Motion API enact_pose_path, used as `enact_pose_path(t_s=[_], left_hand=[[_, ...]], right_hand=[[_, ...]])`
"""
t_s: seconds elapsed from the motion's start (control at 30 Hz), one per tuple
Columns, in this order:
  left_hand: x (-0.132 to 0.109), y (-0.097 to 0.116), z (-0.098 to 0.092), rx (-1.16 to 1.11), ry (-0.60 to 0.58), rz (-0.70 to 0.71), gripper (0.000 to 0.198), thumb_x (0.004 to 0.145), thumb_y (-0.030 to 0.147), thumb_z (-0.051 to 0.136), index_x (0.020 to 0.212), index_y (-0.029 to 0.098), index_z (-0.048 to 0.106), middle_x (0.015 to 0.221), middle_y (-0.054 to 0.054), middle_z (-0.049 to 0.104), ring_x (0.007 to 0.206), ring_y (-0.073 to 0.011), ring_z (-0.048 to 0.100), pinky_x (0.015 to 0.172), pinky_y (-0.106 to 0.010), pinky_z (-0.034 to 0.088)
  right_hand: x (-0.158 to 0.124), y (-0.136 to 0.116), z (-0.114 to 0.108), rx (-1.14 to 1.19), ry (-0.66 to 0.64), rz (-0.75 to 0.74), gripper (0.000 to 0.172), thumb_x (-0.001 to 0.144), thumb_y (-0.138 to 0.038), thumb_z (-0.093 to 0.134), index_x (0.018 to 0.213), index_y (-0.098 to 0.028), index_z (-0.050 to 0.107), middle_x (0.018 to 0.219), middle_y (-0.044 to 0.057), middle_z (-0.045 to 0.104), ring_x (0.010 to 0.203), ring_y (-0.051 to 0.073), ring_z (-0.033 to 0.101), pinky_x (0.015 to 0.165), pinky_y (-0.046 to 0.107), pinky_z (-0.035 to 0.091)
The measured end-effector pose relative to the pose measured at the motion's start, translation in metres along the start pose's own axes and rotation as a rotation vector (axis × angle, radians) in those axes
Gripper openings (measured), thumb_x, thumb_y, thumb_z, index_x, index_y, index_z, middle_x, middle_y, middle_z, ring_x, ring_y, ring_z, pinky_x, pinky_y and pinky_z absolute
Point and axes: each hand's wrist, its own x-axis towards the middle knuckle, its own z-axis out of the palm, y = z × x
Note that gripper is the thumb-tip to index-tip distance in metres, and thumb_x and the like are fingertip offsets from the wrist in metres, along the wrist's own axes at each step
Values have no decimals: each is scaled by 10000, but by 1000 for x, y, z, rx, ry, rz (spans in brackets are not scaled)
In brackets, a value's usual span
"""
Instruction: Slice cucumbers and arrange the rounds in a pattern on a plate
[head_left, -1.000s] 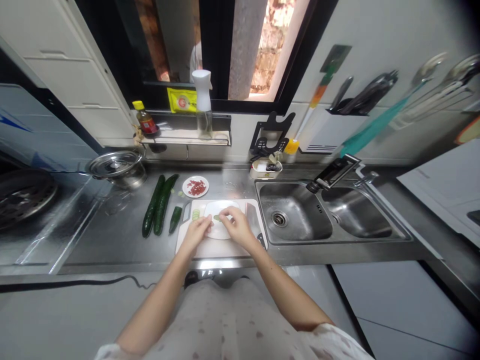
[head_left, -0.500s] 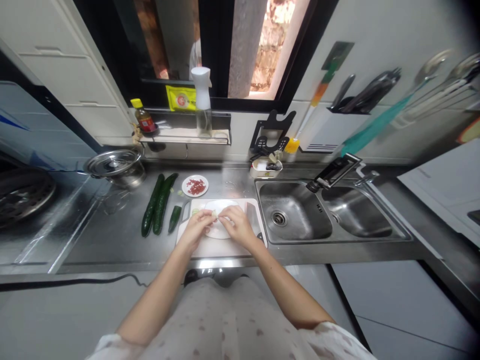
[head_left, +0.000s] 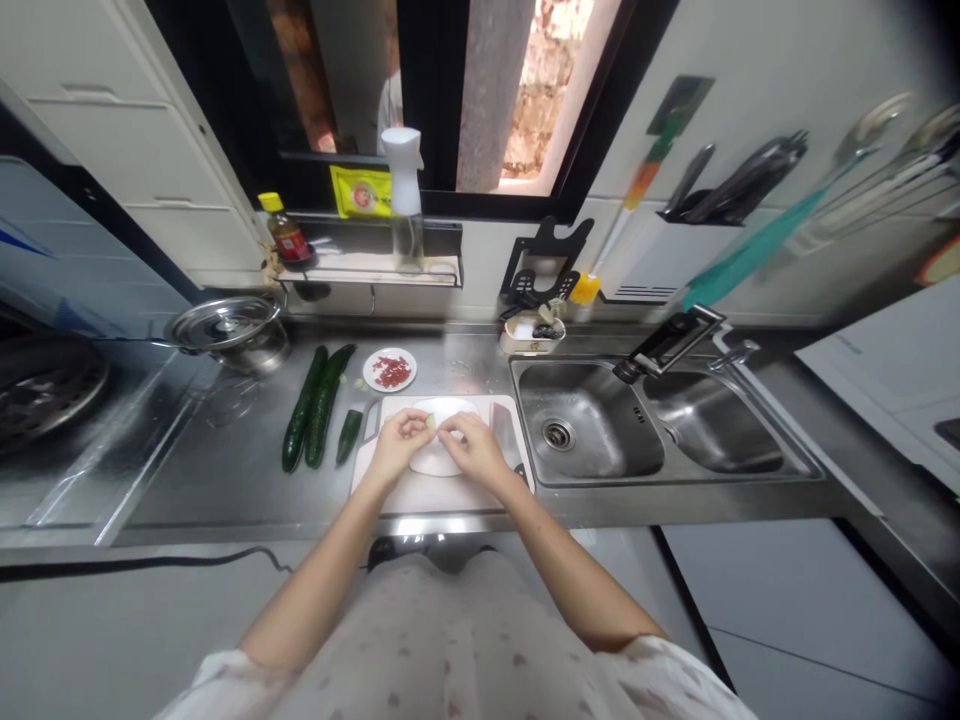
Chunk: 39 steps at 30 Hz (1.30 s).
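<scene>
My left hand (head_left: pixel 399 443) and my right hand (head_left: pixel 469 447) meet over a white plate (head_left: pixel 442 463) that rests on a white cutting board (head_left: pixel 420 492). Their fingertips pinch a small pale green cucumber slice (head_left: pixel 430 422) between them. A knife (head_left: pixel 505 432) lies on the board's right side, beside my right hand. Left of the board lie two whole cucumbers (head_left: pixel 315 405) and a short cucumber piece (head_left: pixel 349 436).
A small plate of chopped red chilli (head_left: pixel 390 369) sits behind the board. A double steel sink (head_left: pixel 645 430) is to the right, a lidded pot (head_left: pixel 229 330) and stove (head_left: pixel 45 385) to the left. Bottles stand on a shelf (head_left: pixel 367 272) under the window.
My left hand rose from the board's left side and joined my right hand above the plate. The cucumber slice now sits pinched between both hands' fingertips.
</scene>
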Motion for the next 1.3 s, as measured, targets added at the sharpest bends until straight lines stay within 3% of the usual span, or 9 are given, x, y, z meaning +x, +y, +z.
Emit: enact_pose_path(t_s=[0.27, 0.63, 0.83, 1.13, 1.3], left_hand=[[7, -10, -1, 91, -16, 98, 266, 620, 247, 727, 836, 156, 602, 672, 24, 597, 648, -101, 577, 628, -210, 451], [8, -19, 0, 147, -15, 144, 241, 646, 249, 708, 843, 160, 601, 664, 26, 586, 629, -99, 568, 612, -209, 458], [14, -30, 1, 148, -33, 153, 248, 648, 263, 712, 845, 161, 601, 665, 24, 583, 629, -99, 561, 607, -208, 451], [38, -81, -2, 194, -84, -1, 195, 625, 236, 687, 773, 153, 590, 598, 32, 585, 570, -97, 554, 576, -201, 418], [51, -94, 1, 491, -40, -33, 140, 665, 176, 658, 796, 148, 617, 656, 15, 634, 627, -108, 587, 622, -203, 428]], right_hand=[[5, 9, 5, 121, -39, 171, 137, 829, -259, 542, 803, -173, 646, 796, 20, 659, 785, 146, 575, 741, 255, 429], [8, 9, 6, 303, -80, 262, 156, 809, -241, 546, 717, -160, 643, 715, 15, 674, 712, 134, 602, 699, 240, 451], [7, 24, 9, 330, -120, 293, 156, 798, -231, 543, 712, -160, 651, 703, 14, 671, 697, 134, 603, 700, 243, 451], [-2, 73, 34, 100, -236, 401, 121, 776, -152, 549, 754, -145, 668, 714, 27, 687, 680, 134, 601, 651, 213, 423], [1, 82, 45, -71, -284, 474, 152, 815, -142, 532, 809, -139, 684, 772, 49, 713, 732, 133, 622, 670, 195, 411]])
